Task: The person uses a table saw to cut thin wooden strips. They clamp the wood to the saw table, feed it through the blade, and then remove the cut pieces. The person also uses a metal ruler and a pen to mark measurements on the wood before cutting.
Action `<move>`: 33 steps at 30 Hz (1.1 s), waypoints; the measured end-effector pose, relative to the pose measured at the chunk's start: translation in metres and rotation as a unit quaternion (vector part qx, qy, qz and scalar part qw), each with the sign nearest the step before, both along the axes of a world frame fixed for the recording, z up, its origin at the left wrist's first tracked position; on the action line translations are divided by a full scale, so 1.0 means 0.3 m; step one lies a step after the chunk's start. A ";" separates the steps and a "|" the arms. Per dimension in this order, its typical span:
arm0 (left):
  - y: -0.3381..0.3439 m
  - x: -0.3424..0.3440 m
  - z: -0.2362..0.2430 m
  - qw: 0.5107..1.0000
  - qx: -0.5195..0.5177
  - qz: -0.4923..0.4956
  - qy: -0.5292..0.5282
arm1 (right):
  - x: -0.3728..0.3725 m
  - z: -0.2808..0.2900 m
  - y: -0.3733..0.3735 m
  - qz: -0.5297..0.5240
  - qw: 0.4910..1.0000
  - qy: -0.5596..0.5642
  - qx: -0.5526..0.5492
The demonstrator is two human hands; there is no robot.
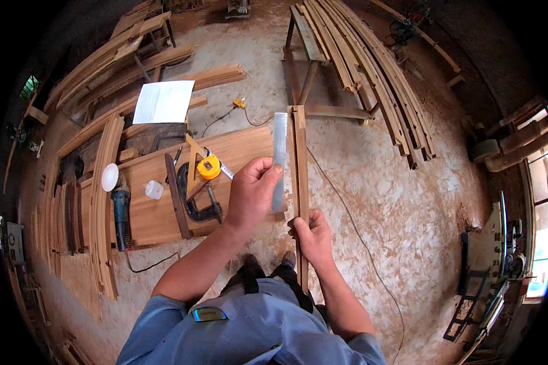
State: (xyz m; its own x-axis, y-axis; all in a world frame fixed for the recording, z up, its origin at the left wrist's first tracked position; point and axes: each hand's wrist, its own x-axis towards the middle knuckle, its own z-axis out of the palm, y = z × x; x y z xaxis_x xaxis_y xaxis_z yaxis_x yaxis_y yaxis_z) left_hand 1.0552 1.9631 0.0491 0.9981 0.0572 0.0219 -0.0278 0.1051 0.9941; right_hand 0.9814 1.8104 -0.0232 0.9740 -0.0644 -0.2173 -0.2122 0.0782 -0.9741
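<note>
My left hand grips a flat metal strip, like a steel rule, upright at the edge of a wooden board. Just right of it, my right hand is closed round a long, narrow grooved timber that runs from near my body to beyond the board's edge. On the board lie a black C-clamp, a yellow tape measure, a triangular square, a dark wooden piece, a small translucent container, and an angle grinder with a white disc.
A white paper rests on timber at the back left. Long battens lie on a trestle at upper right. A cord crosses the floor beside me. Machinery stands at the right; stacked strips line the left.
</note>
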 end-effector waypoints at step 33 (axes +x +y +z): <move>-0.134 -0.017 -0.001 0.990 0.108 0.030 -0.085 | -0.017 -0.018 -0.099 -0.019 0.994 -0.045 -0.099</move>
State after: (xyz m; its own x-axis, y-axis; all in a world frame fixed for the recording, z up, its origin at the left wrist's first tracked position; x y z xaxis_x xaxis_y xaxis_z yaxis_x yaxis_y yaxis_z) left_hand 1.0501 1.9228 0.0488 0.9738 0.0925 0.2076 -0.1965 -0.1171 0.9735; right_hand 0.9765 1.7808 -0.0285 0.9849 -0.1340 -0.1094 -0.1246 -0.1107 -0.9860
